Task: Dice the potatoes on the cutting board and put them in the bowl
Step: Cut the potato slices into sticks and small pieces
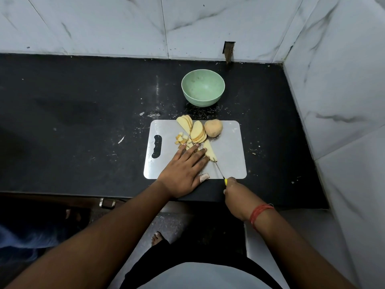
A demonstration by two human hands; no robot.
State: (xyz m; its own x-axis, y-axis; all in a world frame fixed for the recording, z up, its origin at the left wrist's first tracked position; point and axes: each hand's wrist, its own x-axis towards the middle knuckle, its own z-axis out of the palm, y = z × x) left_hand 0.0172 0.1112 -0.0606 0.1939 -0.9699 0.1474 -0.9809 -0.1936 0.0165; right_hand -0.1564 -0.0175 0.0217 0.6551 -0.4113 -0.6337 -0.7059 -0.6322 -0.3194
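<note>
Item: potatoes, part-processed, on the cutting board (229,163).

Left hand (183,170): your fingers lie straight and spread flat, pressing down on the potato pieces under them; nothing is curled round or pinched; a bandage-like wrap shows on the thumb.

Right hand (233,190): your fingers are closed round the yellow handle of the knife (218,170); the thin blade runs from your knuckles up toward the left fingertips, its tip at the slice beside them.

Slice in work (209,151): a long pale wedge lying flat just right of your left fingertips, touching or nearly touching them; likely firm, wet on the cut face and so inclined to skid; hold it from above with flat pressure, fingertips kept back from the blade line.

Diced cubes (182,139): a small loose heap just beyond your left fingertips; light, probably easy to scatter; best gathered by scooping, not pinching one at a time.

Sliced stacks (198,132): two fans of flat slices farther out from your fingertips, leaning on one another; stiff but slippery in a stack; take a few at a time.

Uncut piece (213,127): skin-on, rounded, beyond and right of your fingers, touching the nearer stack; dense, likely to roll unless set cut face down; whether it has one, you cannot tell.

Bowl (203,87): green, holding no potato, well beyond your fingertips, off the board on the dark counter (83,101).
</note>
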